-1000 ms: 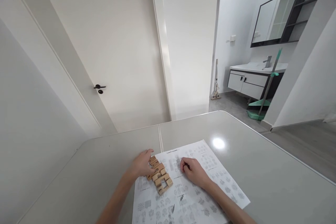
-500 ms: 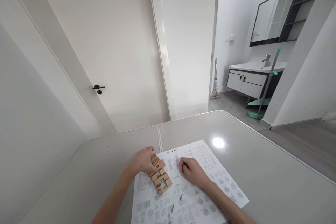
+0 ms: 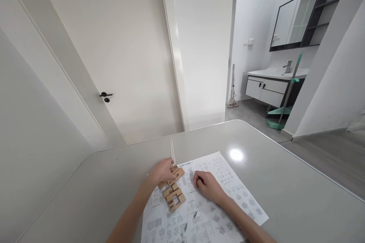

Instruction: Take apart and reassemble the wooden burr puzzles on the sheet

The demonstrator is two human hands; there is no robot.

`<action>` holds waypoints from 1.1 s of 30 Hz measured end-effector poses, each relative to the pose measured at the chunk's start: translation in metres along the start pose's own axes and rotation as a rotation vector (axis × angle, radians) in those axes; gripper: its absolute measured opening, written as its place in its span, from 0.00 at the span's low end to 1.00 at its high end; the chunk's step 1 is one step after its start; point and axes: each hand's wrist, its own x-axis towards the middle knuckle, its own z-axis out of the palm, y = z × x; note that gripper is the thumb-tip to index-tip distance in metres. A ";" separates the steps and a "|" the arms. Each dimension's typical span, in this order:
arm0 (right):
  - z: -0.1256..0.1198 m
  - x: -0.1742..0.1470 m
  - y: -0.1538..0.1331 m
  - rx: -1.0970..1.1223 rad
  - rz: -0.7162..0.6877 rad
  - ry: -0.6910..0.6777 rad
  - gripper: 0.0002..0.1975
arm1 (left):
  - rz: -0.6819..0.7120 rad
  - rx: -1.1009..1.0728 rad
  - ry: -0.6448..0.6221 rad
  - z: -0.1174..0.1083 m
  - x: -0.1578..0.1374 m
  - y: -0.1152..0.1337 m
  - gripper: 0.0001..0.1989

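Note:
Over the upper end of a group of numbered wooden blocks, my left hand [image 3: 163, 170] grips several light-brown pieces [image 3: 178, 174] between thumb and fingers, partly hiding them. Just below it, more wooden blocks [image 3: 174, 198] lie joined around a small square gap, one marked with a 3. They rest on a large white sheet [image 3: 205, 209] printed with rows of small grey figures. To the right of the blocks, my right hand [image 3: 208, 185] rests on the sheet with its fingers curled in a loose fist. No object shows in it.
The sheet lies on a grey table [image 3: 119, 182] with a seam [image 3: 172, 148] across it. Beyond the table's far edge stands a white door [image 3: 137, 64]. At the right back are a washbasin cabinet [image 3: 266, 87], a mop [image 3: 233, 91] and a green dustpan [image 3: 275, 123].
My left hand has shifted slightly right, carrying the upper blocks with it, and they now sit offset from the lower ones. My right hand has stayed in place.

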 end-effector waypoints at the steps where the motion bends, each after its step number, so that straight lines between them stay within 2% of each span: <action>1: 0.000 0.000 0.001 0.001 -0.001 0.002 0.14 | -0.022 0.014 -0.007 -0.001 0.000 0.001 0.25; 4: 0.001 0.000 0.002 0.004 -0.003 0.007 0.14 | -0.080 0.052 -0.046 -0.002 0.000 0.002 0.15; 7: 0.001 0.001 0.002 0.005 -0.006 0.006 0.14 | -0.109 0.066 -0.068 -0.003 0.001 0.004 0.11; 14: 0.000 0.000 0.000 0.013 -0.004 -0.001 0.14 | -0.116 0.045 -0.092 -0.006 0.003 0.005 0.11; 20: -0.001 -0.001 -0.001 0.019 0.006 -0.005 0.13 | -0.101 -0.059 -0.121 -0.007 0.006 0.004 0.14; 27: 0.000 -0.001 -0.001 0.034 0.005 -0.003 0.13 | -0.098 -0.358 -0.150 -0.023 0.013 -0.004 0.15; 33: 0.001 -0.001 0.001 0.061 0.003 -0.001 0.13 | -0.075 -0.830 -0.275 -0.026 0.008 0.010 0.15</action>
